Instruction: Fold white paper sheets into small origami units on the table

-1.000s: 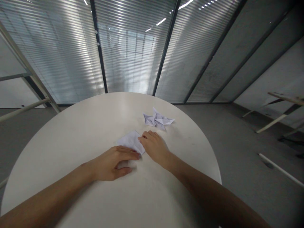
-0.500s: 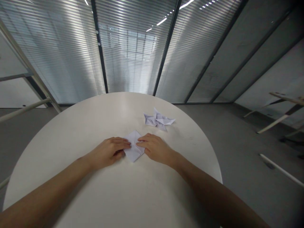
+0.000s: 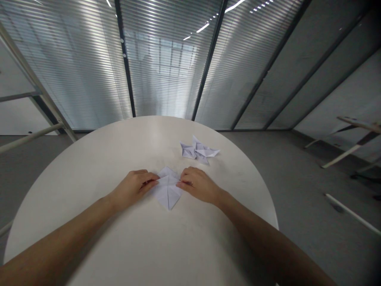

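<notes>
Shows a folded paper (image 3: 168,191), white and kite-like in outline, with its long point toward the near side and a shorter peak toward the far side. Carries a straight crease down the middle and slanting creases running out to the two side corners. Lies flat on the round white table (image 3: 119,143), about mid-width and a little nearer than the centre, between the two hands. Sits well short of the folded paper figures (image 3: 199,150), a small white cluster further back and to the right on the same top.

Reaches in from the lower left with the left hand (image 3: 133,187), palm down, forearm stretched over the tabletop, fingers bent inward and bunched, tips touching the paper's left corner. Comes in from the lower right with the right hand (image 3: 199,185), likewise palm down, knuckles raised, fingers curled, tips meeting the paper's right corner. Has both hands half closed at those corners; cannot tell whether pinching the flaps or only pressing them down. Sets the two groups of fingertips close together, with only the upper part of the paper between them.
</notes>
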Motion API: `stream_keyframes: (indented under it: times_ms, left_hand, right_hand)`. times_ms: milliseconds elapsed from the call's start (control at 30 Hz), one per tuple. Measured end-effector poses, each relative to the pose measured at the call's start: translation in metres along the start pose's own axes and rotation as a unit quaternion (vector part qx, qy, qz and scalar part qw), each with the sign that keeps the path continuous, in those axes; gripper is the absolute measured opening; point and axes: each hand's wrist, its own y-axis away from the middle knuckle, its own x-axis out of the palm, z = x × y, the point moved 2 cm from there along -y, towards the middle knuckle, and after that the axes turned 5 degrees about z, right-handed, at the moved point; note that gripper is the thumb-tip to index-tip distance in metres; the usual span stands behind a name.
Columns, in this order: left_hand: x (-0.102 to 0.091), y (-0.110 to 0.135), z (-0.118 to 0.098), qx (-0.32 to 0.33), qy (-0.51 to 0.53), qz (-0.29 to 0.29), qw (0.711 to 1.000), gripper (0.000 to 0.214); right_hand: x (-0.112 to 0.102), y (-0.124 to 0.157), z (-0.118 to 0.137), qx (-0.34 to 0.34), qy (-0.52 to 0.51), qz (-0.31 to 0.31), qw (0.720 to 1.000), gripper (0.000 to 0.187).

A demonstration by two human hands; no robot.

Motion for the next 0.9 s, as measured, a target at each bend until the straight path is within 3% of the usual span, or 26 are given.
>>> stream_keyframes:
  times_ms: [167,233,500,733,900]
  left_hand:
    - [0.005,-0.001,0.006,-0.083,0.001,-0.019,0.996,0.031]
    - [0.007,-0.002,0.009,-0.096,-0.026,-0.023,0.995,0.033]
    - [0.012,-0.003,0.005,0.008,-0.145,-0.006,0.989,0.035]
    - [0.014,-0.002,0.007,0.029,-0.135,-0.018,0.990,0.034]
    - [0.013,-0.002,0.007,0.012,-0.129,-0.017,0.991,0.034]
  right_hand:
    - [0.004,-0.005,0.002,0.119,0.003,-0.022,0.993,0.018]
    - [0.006,-0.005,0.003,0.144,-0.001,-0.042,0.989,0.025]
    - [0.011,-0.003,0.008,0.136,0.027,-0.059,0.989,0.039]
    - [0.013,-0.006,0.013,0.172,0.015,-0.033,0.984,0.033]
    - [0.010,-0.007,0.006,0.203,-0.049,-0.028,0.978,0.039]
